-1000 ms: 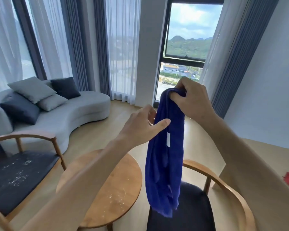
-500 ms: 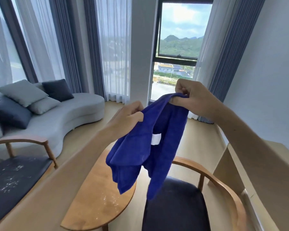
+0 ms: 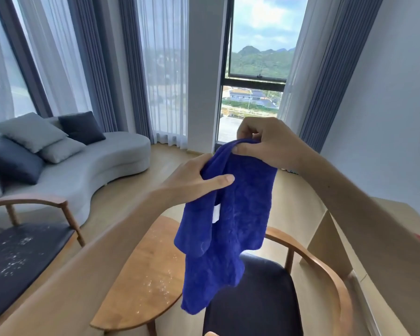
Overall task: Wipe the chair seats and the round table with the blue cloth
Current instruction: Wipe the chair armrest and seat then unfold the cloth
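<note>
Above the round table, both hands hold the rumpled blue cloth

grey sofa, sheer curtains, window

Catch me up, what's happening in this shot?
A person is holding a blue cloth up in the air with both hands: the right hand pinches its top edge, the left hand grips a fold just below. The cloth hangs over the round table and the near chair. No wiping yet: white specks still lie on the table and on the left chair's seat.
</note>
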`<state>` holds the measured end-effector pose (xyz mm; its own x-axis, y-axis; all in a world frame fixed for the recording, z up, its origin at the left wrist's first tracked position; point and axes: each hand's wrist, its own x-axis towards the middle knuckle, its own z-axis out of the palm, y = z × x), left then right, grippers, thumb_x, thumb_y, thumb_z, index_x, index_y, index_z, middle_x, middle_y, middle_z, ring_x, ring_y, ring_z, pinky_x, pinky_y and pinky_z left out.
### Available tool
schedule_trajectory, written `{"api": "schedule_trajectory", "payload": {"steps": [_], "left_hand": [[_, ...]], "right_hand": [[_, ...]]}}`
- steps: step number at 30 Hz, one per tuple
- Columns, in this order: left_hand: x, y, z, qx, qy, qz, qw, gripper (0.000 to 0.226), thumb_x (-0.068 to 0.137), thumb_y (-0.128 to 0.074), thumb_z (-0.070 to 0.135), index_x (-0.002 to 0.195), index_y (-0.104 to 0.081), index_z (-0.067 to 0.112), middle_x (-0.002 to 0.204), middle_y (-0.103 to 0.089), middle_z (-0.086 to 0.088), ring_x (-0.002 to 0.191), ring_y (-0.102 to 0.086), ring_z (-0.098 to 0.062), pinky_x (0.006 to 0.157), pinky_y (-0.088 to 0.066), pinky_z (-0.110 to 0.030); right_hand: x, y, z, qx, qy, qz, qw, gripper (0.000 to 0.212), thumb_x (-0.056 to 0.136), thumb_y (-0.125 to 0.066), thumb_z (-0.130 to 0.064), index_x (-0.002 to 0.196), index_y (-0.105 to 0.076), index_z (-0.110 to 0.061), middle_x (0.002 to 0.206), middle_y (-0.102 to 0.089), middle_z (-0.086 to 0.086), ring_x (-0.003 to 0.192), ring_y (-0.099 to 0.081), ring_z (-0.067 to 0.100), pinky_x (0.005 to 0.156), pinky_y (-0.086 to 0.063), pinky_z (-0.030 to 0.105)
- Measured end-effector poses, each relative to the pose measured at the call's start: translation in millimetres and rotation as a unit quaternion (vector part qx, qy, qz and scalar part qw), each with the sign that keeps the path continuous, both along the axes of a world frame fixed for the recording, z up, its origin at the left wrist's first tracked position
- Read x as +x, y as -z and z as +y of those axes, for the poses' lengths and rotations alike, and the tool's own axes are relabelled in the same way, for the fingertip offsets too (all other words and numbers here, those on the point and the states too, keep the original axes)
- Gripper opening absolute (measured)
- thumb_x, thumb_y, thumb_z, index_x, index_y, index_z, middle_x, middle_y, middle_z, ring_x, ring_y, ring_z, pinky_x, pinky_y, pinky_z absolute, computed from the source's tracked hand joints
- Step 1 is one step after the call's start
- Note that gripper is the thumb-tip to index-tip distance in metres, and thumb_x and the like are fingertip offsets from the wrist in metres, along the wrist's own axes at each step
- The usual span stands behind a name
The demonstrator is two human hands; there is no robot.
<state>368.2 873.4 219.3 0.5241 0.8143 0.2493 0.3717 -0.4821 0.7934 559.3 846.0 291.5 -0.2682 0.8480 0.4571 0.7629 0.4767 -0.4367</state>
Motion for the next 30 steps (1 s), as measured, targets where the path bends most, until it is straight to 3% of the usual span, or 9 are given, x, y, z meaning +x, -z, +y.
{"api": "schedule_trajectory", "payload": {"steps": [2,5,8,11,19,22,24,28,30], "left_hand": [[10,-5,-3,0.011,0.002,-0.029,1.0,0.04,0.075,-0.068,0.051,0.111,-0.062,0.031,0.096,-0.07,0.014,0.092,-0.066,-0.009,0.084,-0.055,-0.037],[18,-13,-4,0.044,-0.001,-0.076,0.996,0.021,0.078,-0.069,0.031,0.095,-0.065,0.042,0.085,-0.07,0.017,0.084,-0.066,-0.003,0.075,-0.054,-0.027],[18,-20,-5,0.05,-0.002,-0.083,0.995,0.026,0.081,-0.067,0.022,0.073,-0.064,0.047,0.069,-0.064,0.021,0.068,-0.061,0.002,0.064,-0.047,-0.018],[15,-23,-3,0.046,-0.004,-0.08,0.996,0.032,0.084,-0.064,0.011,0.072,-0.064,0.041,0.07,-0.065,0.016,0.068,-0.06,-0.001,0.067,-0.047,-0.023],[11,-28,-1,0.029,-0.017,-0.074,0.997,0.023,0.086,-0.054,-0.004,0.08,-0.062,0.017,0.081,-0.069,-0.006,0.075,-0.06,-0.014,0.075,-0.047,-0.034],[10,-34,-1,0.043,-0.027,-0.078,0.996,0.023,0.087,-0.055,-0.003,0.078,-0.062,0.018,0.081,-0.068,-0.006,0.075,-0.059,-0.014,0.073,-0.046,-0.032],[8,-39,0,0.052,-0.03,-0.082,0.995,0.024,0.086,-0.055,-0.004,0.077,-0.061,0.017,0.078,-0.066,-0.003,0.074,-0.058,-0.015,0.072,-0.045,-0.03],[-7,-49,3,0.05,-0.041,-0.098,0.993,0.024,0.086,-0.053,-0.006,0.078,-0.062,0.015,0.073,-0.066,0.002,0.07,-0.057,-0.013,0.068,-0.044,-0.026],[-22,-52,7,0.05,-0.055,-0.106,0.992,0.026,0.086,-0.051,-0.006,0.077,-0.061,0.017,0.07,-0.064,0.006,0.065,-0.055,-0.008,0.063,-0.044,-0.021]], "right_hand": [[-10,2,0,-0.01,-0.014,-0.02,1.0,0.015,0.08,-0.07,-0.022,0.073,-0.058,-0.027,0.07,-0.06,-0.012,0.061,-0.051,0.0,0.058,-0.042,0.011],[-17,5,-2,-0.024,-0.031,-0.024,0.999,0.009,0.077,-0.072,-0.018,0.078,-0.065,-0.022,0.073,-0.066,-0.009,0.067,-0.057,0.002,0.063,-0.044,0.014],[-1,6,-7,-0.051,-0.054,0.108,0.991,0.013,0.079,-0.073,-0.01,0.091,-0.068,-0.014,0.085,-0.07,-0.001,0.078,-0.066,0.012,0.072,-0.055,0.026],[25,24,-16,-0.087,-0.074,0.222,0.968,0.031,0.082,-0.073,-0.017,0.111,-0.063,-0.016,0.101,-0.069,0.0,0.091,-0.066,0.016,0.079,-0.056,0.03],[30,181,-47,-0.31,0.003,0.112,0.944,0.08,0.066,-0.075,-0.063,0.132,-0.039,-0.036,0.127,-0.049,-0.018,0.116,-0.05,0.001,0.087,-0.048,0.017],[2,247,-61,-0.291,0.097,0.132,0.943,0.085,0.061,-0.069,-0.071,0.131,-0.035,-0.038,0.126,-0.044,-0.022,0.114,-0.048,0.002,0.091,-0.049,0.024],[-11,275,-64,-0.251,0.159,0.148,0.943,0.072,0.066,-0.065,-0.065,0.126,-0.037,-0.038,0.121,-0.042,-0.024,0.113,-0.047,0.002,0.089,-0.048,0.021],[-12,296,-58,-0.2,0.167,0.142,0.955,0.008,0.09,-0.063,-0.027,0.097,-0.058,-0.027,0.097,-0.057,-0.016,0.094,-0.057,0.008,0.08,-0.049,0.015],[-1,292,-50,-0.181,0.178,0.162,0.954,0.008,0.091,-0.062,-0.017,0.086,-0.061,-0.023,0.084,-0.061,-0.01,0.08,-0.061,0.01,0.071,-0.049,0.012]]}}
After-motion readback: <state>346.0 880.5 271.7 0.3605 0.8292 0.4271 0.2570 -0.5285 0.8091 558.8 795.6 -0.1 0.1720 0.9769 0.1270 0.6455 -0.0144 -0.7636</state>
